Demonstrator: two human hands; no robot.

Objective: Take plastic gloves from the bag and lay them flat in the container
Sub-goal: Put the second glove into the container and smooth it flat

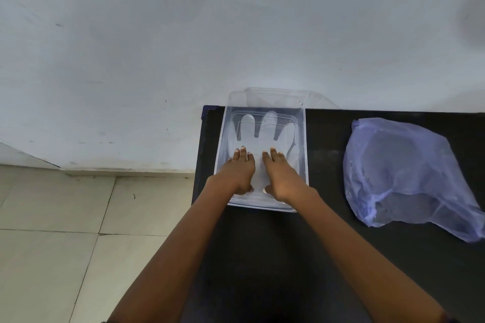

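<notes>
My grip was nothing more than two flat palms: my left hand (240, 170) and my right hand (279, 173) lay side by side, fingers spread wide and stretched toward the top of the frame, neither one closed around anything. Both pressed down on the plastic glove (265, 131) spread flat on the floor of the container (305, 139). My hands covered the glove's cuff end, which sat toward the lower edge of the container, while its translucent fingers fanned out beyond my fingertips toward the far wall. I could not tell whether one glove or several lay stacked there, since the film was nearly see-through.

The container was a clear, rectangular tub, standing just above the centre of the frame at the left end of the black table (328, 231). Behind its far rim I saw more clear plastic leaning up against the wall (183, 34), though I could not make out what it was.

Well apart from the container, at the right of the frame, the bag (401, 173) rested on the same table. It was pale blue and thin, slumped and crumpled, and a darker mass showed through its skin; what lay inside I could not make out.

At the lower left of the frame, pale floor tiles (52, 244) ran up to the wall.
</notes>
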